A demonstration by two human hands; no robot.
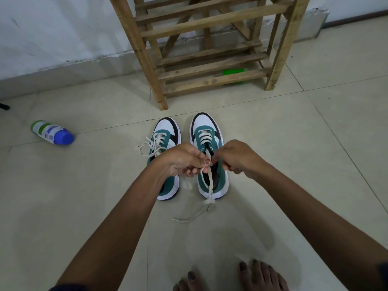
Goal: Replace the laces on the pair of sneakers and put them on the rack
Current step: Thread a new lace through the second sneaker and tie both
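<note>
Two green, white and black sneakers stand side by side on the tiled floor, toes toward the rack. The left sneaker [165, 133] is laced and tied in a bow. The right sneaker [206, 133] is laced through its lower eyelets only. Its white lace [210, 185] trails back over the heel onto the floor. My left hand [182, 159] pinches this lace above the right sneaker's opening. My right hand [237, 158] hovers close beside it with fingers curled, gripping the lace's other part. The wooden rack [201, 51] stands just behind the sneakers.
A bottle with a blue cap [52, 132] lies on its side on the floor at the left. Something green [234, 72] shows under the rack's lowest slats. My bare feet [231, 278] are at the bottom edge. A white wall runs behind.
</note>
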